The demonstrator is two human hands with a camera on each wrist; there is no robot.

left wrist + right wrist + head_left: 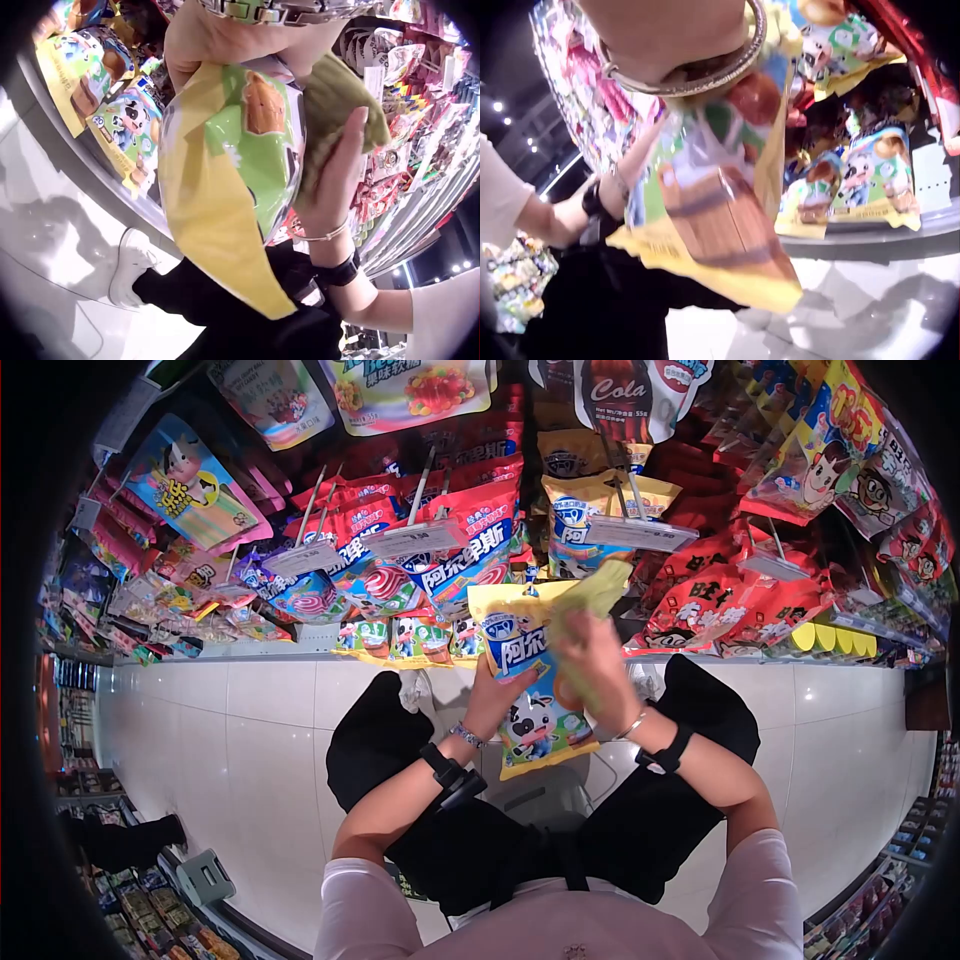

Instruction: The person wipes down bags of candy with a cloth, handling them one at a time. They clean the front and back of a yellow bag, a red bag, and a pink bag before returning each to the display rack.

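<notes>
A yellow snack bag with blue lettering and a cartoon cow is held upright over the person's lap. The left hand grips it by its left side; in the left wrist view this hand is at one end of the bag. On the bag's other side, the right hand holds a green cloth against it, blurred in the head view. The left wrist view shows the cloth under the right hand. In the right wrist view the bag's printed face hides the fingers.
Red snack bags and a yellow bag hang on hooks with price tags just ahead. More yellow bags lie on the low shelf. Red bags crowd the right. Pale floor tiles surround the person's knees.
</notes>
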